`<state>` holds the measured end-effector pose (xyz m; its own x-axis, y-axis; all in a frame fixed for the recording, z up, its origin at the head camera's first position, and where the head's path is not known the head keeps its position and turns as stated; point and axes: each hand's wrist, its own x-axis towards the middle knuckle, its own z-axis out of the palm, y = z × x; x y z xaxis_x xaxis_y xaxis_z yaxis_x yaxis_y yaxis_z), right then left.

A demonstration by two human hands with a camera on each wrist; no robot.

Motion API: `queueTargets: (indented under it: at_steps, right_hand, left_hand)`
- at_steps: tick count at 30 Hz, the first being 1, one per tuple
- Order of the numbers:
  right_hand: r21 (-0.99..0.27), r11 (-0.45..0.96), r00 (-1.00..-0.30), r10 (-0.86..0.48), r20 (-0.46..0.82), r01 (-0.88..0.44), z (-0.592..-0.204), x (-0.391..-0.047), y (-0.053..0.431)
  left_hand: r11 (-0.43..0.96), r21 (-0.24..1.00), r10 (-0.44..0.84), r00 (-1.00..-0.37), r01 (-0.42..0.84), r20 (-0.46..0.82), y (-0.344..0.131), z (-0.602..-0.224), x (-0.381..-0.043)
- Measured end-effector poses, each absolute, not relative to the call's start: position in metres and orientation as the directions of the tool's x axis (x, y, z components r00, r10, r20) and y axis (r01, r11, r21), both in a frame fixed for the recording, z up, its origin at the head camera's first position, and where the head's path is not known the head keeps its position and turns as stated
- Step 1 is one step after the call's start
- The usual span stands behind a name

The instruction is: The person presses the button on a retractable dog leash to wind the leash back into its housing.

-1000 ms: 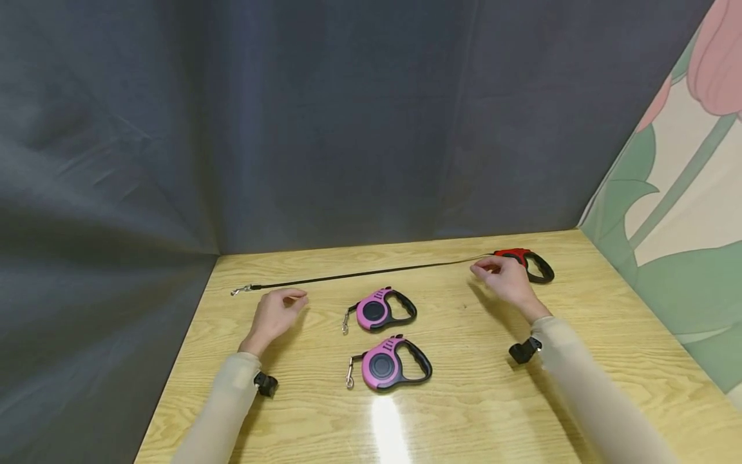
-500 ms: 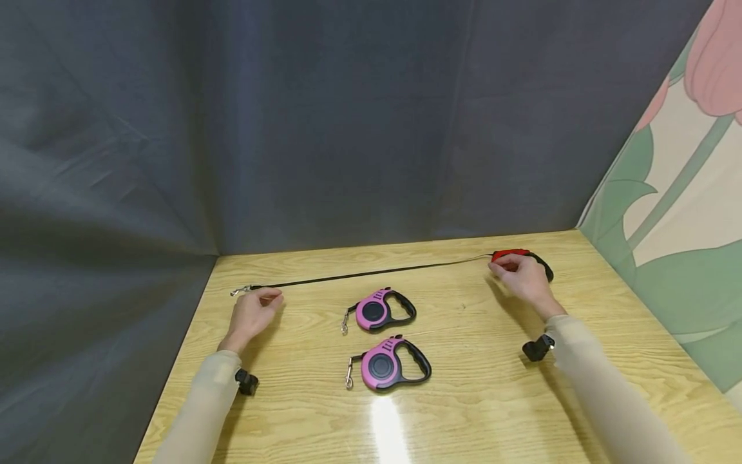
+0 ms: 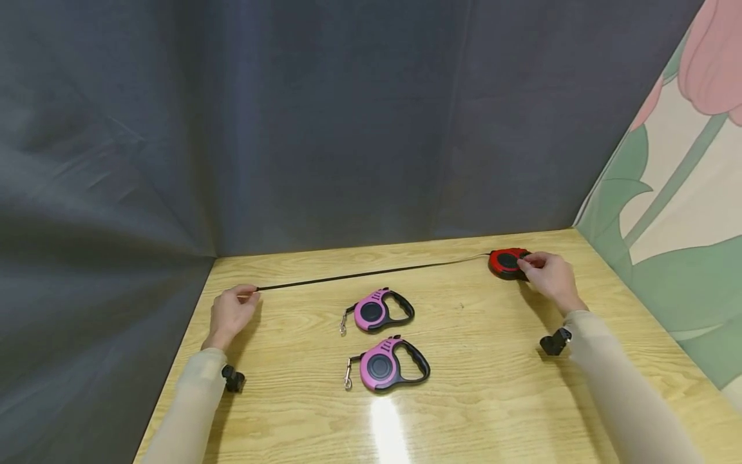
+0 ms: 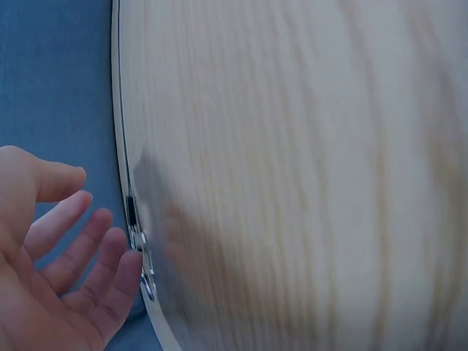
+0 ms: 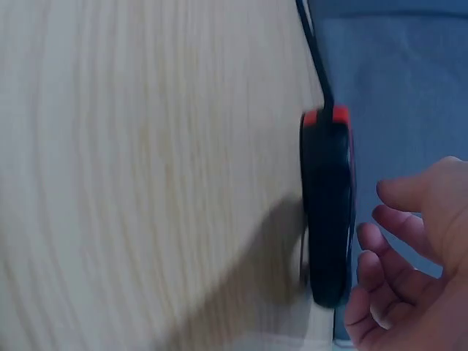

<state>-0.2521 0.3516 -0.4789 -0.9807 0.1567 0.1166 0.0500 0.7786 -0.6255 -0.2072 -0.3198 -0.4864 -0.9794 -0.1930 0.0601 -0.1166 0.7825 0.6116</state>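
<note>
A red and black retractable dog leash point(image 3: 507, 263) lies at the back right of the table, its black strap point(image 3: 348, 276) drawn out in a long line to the left. At the strap's far end is a metal clip point(image 4: 145, 267), which the left hand point(image 3: 228, 314) covers in the head view. The left wrist view shows that hand's thumb and fingers spread apart, fingertips right by the clip. My right hand point(image 3: 547, 278) hovers at the handle of the red leash, hiding most of it. Its loosely bent fingers point(image 5: 371, 269) hold nothing in the right wrist view.
Two pink and black retractable leashes, an upper one point(image 3: 371, 312) and a lower one point(image 3: 380, 367), lie mid-table with handles to the right. A dark curtain point(image 3: 336, 129) borders the table's back and left. Flowered fabric point(image 3: 684, 212) hangs on the right.
Both hands have moved outward: the left one leftward over the clip, the right one rightward from the red leash's casing to its handle. The leashes have stayed in place.
</note>
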Motion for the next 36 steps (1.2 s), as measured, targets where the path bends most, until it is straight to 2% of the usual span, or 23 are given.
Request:
queueTargets:
  at_steps: [6,11,23,36]
  right_hand:
    - [-0.61,0.788,-0.969,0.209,0.133,0.086,-0.482,-0.256,0.368]
    - [-0.605,0.786,-0.968,0.232,0.097,0.128,-0.483,-0.259,0.378]
    - [-0.556,0.803,-0.97,0.243,-0.022,0.214,-0.487,-0.265,0.392]
    - [-0.539,0.819,-0.979,0.201,-0.047,0.194,-0.488,-0.267,0.392]
  left_hand:
    - [0.805,0.569,-0.251,-0.965,-0.168,0.071,-0.334,-0.488,-0.208]
    - [0.854,0.492,-0.224,-0.973,-0.17,0.052,-0.344,-0.487,-0.207]
    - [0.89,0.427,-0.178,-0.984,-0.159,0.005,-0.354,-0.489,-0.212]
    - [0.909,0.391,-0.143,-0.989,-0.144,-0.034,-0.359,-0.486,-0.22]
